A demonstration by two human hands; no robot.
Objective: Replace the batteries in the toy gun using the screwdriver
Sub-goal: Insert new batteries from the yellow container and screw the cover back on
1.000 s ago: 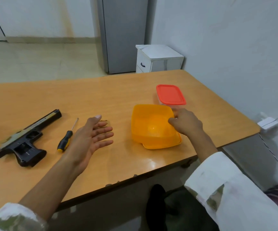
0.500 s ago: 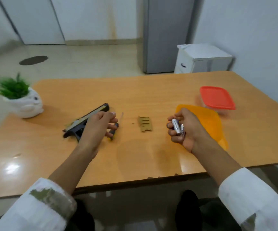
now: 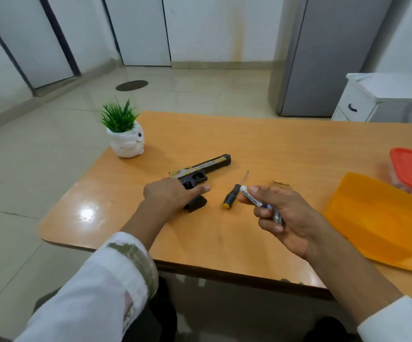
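Two light, slick batteries pinched in right hand; left hand closes on gun, best steadied at its handle.

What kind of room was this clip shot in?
Probably a home or small office room, not a workshop: a plain wooden table, a tiled floor, a grey fridge-like cabinet beside a small white drawer unit, and a potted plant.

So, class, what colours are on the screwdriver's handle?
Black with a yellow butt end, on the screwdriver lying on the table; head view shows it.
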